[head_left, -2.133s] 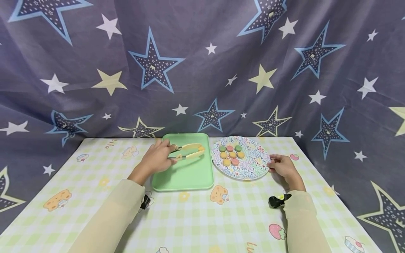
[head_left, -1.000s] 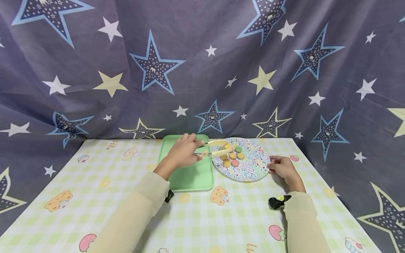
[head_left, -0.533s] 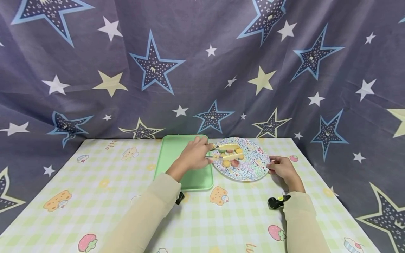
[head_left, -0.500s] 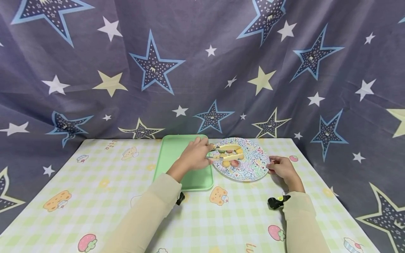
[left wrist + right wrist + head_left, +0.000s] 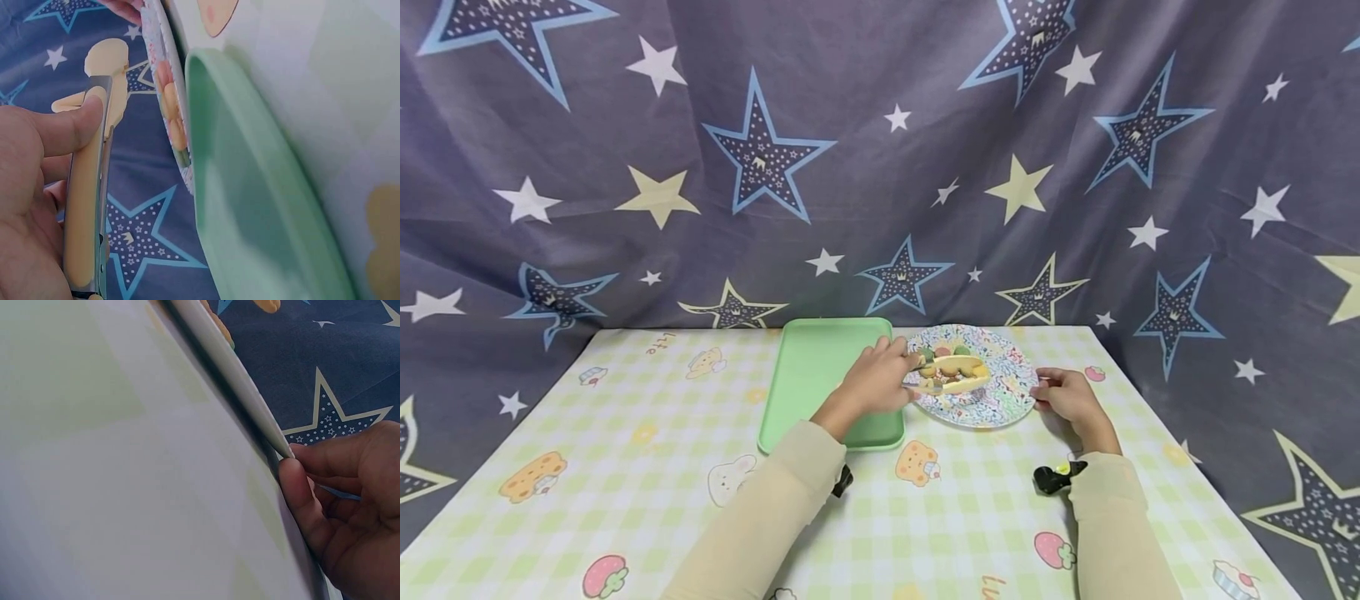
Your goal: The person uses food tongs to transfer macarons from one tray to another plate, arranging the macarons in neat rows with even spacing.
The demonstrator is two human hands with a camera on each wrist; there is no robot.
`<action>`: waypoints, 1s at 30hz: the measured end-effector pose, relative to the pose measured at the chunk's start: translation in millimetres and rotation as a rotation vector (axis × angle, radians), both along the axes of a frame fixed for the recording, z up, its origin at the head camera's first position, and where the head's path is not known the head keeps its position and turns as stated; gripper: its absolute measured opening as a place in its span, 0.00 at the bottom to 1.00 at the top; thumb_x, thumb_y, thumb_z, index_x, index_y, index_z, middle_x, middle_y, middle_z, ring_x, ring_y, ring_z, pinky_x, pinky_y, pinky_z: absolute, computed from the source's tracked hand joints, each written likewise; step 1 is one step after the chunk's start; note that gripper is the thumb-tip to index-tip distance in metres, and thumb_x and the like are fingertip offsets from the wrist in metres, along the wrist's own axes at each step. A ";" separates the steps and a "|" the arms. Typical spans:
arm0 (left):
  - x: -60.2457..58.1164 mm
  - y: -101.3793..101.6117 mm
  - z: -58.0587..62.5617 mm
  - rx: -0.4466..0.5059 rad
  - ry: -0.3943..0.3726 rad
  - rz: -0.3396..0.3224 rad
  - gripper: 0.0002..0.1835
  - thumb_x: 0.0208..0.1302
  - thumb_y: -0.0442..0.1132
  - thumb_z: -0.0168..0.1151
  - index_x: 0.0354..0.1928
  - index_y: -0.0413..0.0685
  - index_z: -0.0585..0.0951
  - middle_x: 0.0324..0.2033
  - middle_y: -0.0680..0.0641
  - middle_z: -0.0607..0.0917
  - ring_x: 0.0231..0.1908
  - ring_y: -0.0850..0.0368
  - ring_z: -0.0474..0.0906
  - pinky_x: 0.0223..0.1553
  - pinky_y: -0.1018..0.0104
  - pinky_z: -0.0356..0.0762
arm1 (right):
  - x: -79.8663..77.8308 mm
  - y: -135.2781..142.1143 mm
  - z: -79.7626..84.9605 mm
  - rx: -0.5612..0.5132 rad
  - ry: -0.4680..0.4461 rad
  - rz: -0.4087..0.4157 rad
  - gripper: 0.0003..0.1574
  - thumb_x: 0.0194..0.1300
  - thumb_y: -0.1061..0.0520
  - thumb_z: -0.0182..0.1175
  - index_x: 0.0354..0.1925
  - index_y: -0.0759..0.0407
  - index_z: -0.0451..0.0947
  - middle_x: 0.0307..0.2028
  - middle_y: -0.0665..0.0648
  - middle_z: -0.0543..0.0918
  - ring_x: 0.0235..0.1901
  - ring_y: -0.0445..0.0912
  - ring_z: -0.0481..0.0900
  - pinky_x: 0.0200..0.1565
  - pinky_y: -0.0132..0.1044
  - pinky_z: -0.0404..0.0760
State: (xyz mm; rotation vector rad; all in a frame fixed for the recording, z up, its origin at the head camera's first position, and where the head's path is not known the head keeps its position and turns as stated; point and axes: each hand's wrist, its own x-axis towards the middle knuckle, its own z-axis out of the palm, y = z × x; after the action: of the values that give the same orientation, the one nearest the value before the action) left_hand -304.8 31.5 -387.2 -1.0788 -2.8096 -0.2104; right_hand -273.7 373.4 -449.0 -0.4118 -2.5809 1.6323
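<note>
My left hand (image 5: 876, 377) grips a pair of cream-tipped tongs (image 5: 967, 385), whose metal-edged handle (image 5: 84, 206) lies under the thumb in the left wrist view. At the tong tips is a yellow macaron (image 5: 981, 372), over the speckled round plate (image 5: 1011, 383). Several small macarons in green, pink and yellow sit on the plate's left half, partly hidden by the tongs; a green macaron (image 5: 961, 351) shows behind them. My right hand (image 5: 1070, 400) pinches the plate's right rim between thumb and fingers; the right wrist view shows the plate edge (image 5: 250, 387) there.
A light green rectangular tray (image 5: 808, 375) lies left of the plate, under the left wrist, with nothing seen on its visible part. A checked cloth (image 5: 647, 508) covers the table. A dark star-patterned curtain (image 5: 850, 108) hangs behind.
The left hand has carried the tongs with the yellow macaron rightward from over the tray to over the plate, lately a little nearer the front. The right hand stays at the plate's rim.
</note>
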 end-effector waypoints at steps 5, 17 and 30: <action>2.5 2.7 -5.0 -0.005 -0.010 0.015 0.34 0.64 0.51 0.68 0.71 0.49 0.76 0.44 0.52 0.69 0.43 0.53 0.60 0.43 0.61 0.62 | -0.4 0.1 -0.5 0.007 0.001 0.000 0.32 0.69 0.70 0.60 0.69 0.76 0.67 0.40 0.61 0.78 0.29 0.41 0.78 0.33 0.30 0.82; 4.8 5.0 -13.2 -0.038 0.011 0.000 0.34 0.66 0.53 0.67 0.71 0.46 0.76 0.50 0.50 0.73 0.44 0.53 0.61 0.44 0.60 0.64 | -0.8 0.6 -0.8 0.005 0.008 0.002 0.32 0.69 0.70 0.60 0.69 0.77 0.66 0.39 0.61 0.78 0.29 0.41 0.78 0.32 0.30 0.82; 4.6 7.6 -20.3 -0.048 0.026 0.014 0.34 0.66 0.52 0.66 0.71 0.46 0.75 0.50 0.51 0.73 0.42 0.53 0.59 0.42 0.61 0.61 | 0.6 -0.2 1.2 -0.004 -0.002 0.004 0.32 0.69 0.70 0.59 0.69 0.77 0.66 0.42 0.63 0.77 0.28 0.40 0.78 0.33 0.30 0.82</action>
State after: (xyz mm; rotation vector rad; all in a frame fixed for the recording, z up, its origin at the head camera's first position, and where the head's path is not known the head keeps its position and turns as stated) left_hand -300.1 39.0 -407.5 -1.0635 -2.8116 -0.1279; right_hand -273.1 373.2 -447.8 -0.4098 -2.5821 1.6395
